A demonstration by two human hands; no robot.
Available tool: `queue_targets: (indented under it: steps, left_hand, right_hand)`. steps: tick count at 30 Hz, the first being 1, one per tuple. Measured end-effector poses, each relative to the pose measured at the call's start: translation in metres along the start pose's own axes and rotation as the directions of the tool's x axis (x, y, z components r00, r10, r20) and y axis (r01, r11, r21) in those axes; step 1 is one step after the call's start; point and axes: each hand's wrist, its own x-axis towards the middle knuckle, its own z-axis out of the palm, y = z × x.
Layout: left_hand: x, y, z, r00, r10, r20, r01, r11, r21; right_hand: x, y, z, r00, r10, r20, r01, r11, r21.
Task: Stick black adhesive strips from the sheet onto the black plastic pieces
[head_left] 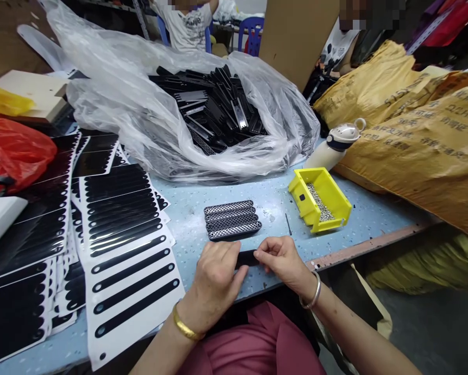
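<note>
Near the front edge of the worktop (pixel 187 200), the left hand (pixel 216 273) grips one end of a black strip (pixel 248 258) between thumb and curled fingers. The right hand (pixel 283 260) pinches the other end between its fingers. Farther from that edge lie patterned bars (pixel 232 220), side by side; to their right stands a yellow bin (pixel 338 192) holding small metal pieces (pixel 319 202).

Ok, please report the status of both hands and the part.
Left hand and right hand hold black strip. Patterned strips lie just beyond. No obstruction visible.
</note>
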Motion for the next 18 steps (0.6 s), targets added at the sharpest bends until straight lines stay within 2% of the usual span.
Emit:
queue_targets:
  steps: [3,7,13,18]
  left_hand:
    - [-0.009,-0.010,-0.006,0.999,-0.042,0.005,0.042,0.998,0.052]
    - [-0.015,-0.019,-0.005,0.997,-0.076,0.026,0.077,0.996,-0.032]
    - [-0.014,-0.020,-0.003,0.997,-0.076,0.016,0.077,0.995,-0.071]
    - [-0.015,-0.020,-0.003,0.998,-0.064,-0.011,0.063,0.995,-0.072]
  right_hand:
    - [-0.001,-0.001,-0.001,1.000,0.029,-0.002,-0.029,1.000,0.006]
    - [-0.004,-0.005,-0.001,1.000,0.001,-0.004,-0.001,1.000,0.005]
    - [-0.011,-0.017,-0.001,0.997,-0.082,0.012,0.082,0.997,-0.001]
    - [-0.006,-0.008,0.000,0.994,-0.108,-0.032,0.105,0.991,-0.082]
